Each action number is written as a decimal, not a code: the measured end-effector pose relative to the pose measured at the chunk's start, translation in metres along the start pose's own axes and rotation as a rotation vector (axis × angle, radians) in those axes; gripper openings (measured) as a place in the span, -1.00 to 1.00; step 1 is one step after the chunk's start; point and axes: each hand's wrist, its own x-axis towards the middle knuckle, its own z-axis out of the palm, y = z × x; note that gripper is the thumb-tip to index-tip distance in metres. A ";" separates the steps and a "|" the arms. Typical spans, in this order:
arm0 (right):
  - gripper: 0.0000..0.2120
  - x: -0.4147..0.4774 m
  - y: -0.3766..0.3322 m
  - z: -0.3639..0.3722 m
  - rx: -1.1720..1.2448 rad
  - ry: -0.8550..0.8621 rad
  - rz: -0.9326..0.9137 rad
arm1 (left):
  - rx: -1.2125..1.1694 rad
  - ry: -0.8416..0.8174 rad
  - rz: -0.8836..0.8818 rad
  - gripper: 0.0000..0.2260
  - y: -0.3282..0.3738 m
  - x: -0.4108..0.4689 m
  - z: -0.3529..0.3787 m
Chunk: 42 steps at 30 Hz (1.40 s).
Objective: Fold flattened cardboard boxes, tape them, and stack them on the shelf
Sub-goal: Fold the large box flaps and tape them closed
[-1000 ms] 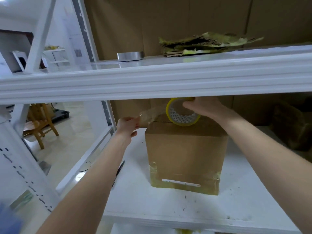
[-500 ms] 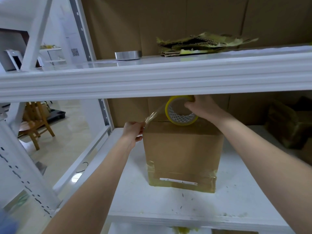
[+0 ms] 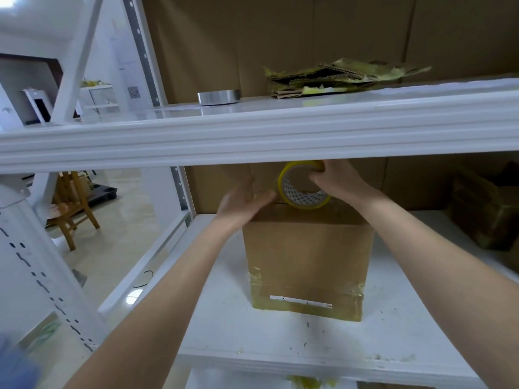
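A folded brown cardboard box (image 3: 307, 262) stands upright on the white lower shelf (image 3: 280, 338), with yellowish tape around its base. On top of the box stands a yellow tape roll (image 3: 302, 186), which my right hand (image 3: 339, 182) grips at the upper right rim. My left hand (image 3: 243, 199) lies over the box's top left corner, fingers extended toward the roll, pressing down there. Motion blur hides whether tape is under its fingers.
The upper shelf's white beam (image 3: 252, 141) crosses just above my hands. A silver tape roll (image 3: 219, 96) and torn cardboard scraps (image 3: 337, 78) lie on the upper shelf. More boxes (image 3: 486, 214) sit at right. A wooden chair (image 3: 73, 203) stands beyond the frame at left.
My left hand had been pinching a pulled-out strip of tape left of the box; it has moved right and up onto the box's top corner. The roll stays in my right hand.
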 end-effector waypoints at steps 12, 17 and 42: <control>-0.78 -0.011 0.008 0.003 0.485 -0.057 0.063 | 0.570 -0.265 0.190 -0.11 0.007 -0.011 0.014; -0.82 -0.013 0.014 0.001 0.585 0.041 0.118 | 0.573 -0.204 0.178 -0.19 0.008 -0.012 0.016; -0.52 -0.021 0.038 -0.016 0.548 -0.018 0.083 | 0.728 -0.178 0.151 -0.13 0.041 -0.020 0.044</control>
